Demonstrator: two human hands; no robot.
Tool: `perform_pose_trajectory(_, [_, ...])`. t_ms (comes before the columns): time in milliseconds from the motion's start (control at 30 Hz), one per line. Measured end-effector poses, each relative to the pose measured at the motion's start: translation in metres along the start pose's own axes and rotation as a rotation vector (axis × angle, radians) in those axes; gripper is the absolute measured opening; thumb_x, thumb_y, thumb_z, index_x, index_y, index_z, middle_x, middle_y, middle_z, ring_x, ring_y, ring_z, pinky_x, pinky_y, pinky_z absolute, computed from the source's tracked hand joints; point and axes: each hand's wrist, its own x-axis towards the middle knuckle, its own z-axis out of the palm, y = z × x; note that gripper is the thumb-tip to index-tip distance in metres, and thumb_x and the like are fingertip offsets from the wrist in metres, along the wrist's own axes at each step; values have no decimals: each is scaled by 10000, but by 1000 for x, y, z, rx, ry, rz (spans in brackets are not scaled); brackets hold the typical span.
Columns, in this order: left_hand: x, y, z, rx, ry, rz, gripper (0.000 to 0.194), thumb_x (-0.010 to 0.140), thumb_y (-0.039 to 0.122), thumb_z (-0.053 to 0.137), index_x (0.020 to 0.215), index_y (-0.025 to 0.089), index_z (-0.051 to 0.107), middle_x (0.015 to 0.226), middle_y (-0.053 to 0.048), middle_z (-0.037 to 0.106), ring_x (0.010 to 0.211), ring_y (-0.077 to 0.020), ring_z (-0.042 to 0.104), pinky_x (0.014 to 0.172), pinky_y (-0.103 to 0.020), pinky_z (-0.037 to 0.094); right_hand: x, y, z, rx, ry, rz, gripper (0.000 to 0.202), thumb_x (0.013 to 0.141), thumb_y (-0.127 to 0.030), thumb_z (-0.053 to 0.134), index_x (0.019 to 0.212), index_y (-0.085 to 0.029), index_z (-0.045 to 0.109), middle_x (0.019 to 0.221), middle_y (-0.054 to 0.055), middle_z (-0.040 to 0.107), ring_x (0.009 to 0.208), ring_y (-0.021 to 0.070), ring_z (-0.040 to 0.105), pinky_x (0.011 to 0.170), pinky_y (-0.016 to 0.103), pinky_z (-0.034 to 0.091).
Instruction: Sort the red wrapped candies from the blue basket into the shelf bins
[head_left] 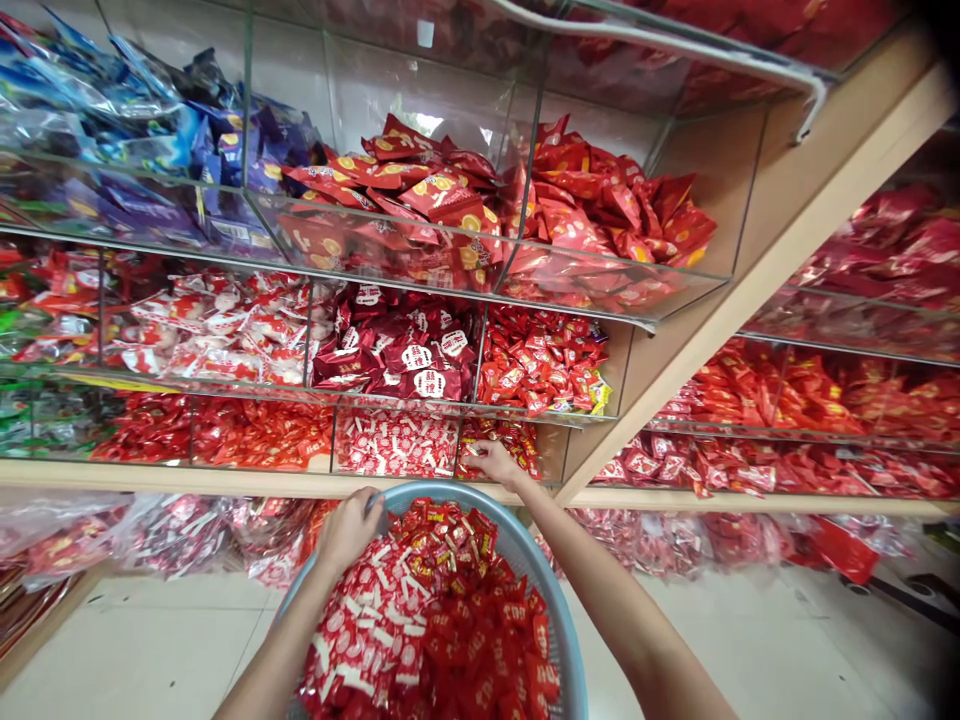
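Note:
A round blue-grey plastic basket [566, 610] is below me, filled with small wrapped candies in separate patches. The patches are red-and-white candies [367, 620], plain red packets [487, 650] and red-and-gold candies [450, 540]. At the far left of its rim, my left hand [349, 530] is closed around the edge; part of its grip is hidden. My right hand [493, 462] reaches over the far rim to the lowest shelf compartment with red-and-gold candies [517, 435]. Its fingers point left, partly stretched, at the front of that compartment, and no candy shows in them.
Clear-fronted bins rise in tiers ahead, with red-and-white candies [397, 440], maroon packets [397, 345], red orange-print packets [442, 190] and blue packets [135, 120]. A wooden post [720, 330] slants at the right. Plastic bags [180, 530] lie under the bottom ledge [262, 483].

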Motion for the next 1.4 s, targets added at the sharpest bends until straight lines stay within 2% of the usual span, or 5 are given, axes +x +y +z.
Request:
perform_pose_trajectory(267, [0, 2, -1, 17, -3, -9, 370, 902, 452, 310, 1044, 249, 584, 905, -36, 702, 805, -191, 650, 608, -238, 363, -9, -11, -22, 429, 155, 164, 252, 645, -238, 760, 731, -189, 529, 626, -49, 542, 492, 46, 483, 469, 154, 454])
perform_pose_trajectory(567, [-1, 2, -2, 24, -5, -10, 387, 897, 475, 303, 1049, 252, 581, 920, -42, 707, 830, -209, 657, 623, -252, 380, -60, -25, -51, 910, 54, 284, 120, 788, -241, 647, 755, -185, 547, 658, -16, 592, 524, 58, 545, 439, 128, 454])
perform_pose_trajectory(767, [-1, 2, -2, 28, -4, -4, 392, 894, 476, 299, 1047, 253, 583, 927, -42, 703, 817, -203, 652, 608, -247, 375, -91, -4, -20, 436, 51, 148, 294, 651, -381, 744, 730, -183, 542, 662, -18, 640, 405, 38, 399, 327, 149, 206])
perform_pose_trajectory(900, [-1, 2, -3, 25, -4, -1, 398, 894, 477, 296, 1051, 250, 583, 925, -44, 702, 818, -205, 650, 616, -251, 374, -96, 10, -3, 150, 52, 64, 379, 596, -496, 723, 693, -177, 543, 604, 8, 652, 447, 83, 455, 400, 194, 277])
perform_pose_trajectory(1400, [-1, 4, -4, 28, -20, -18, 403, 897, 476, 303, 1074, 246, 583, 929, -49, 708, 840, -213, 658, 629, -251, 388, -76, 32, 17, -214, 126, 145, 316, 709, -412, 617, 523, -179, 511, 412, -29, 518, 367, 75, 377, 406, 210, 261])
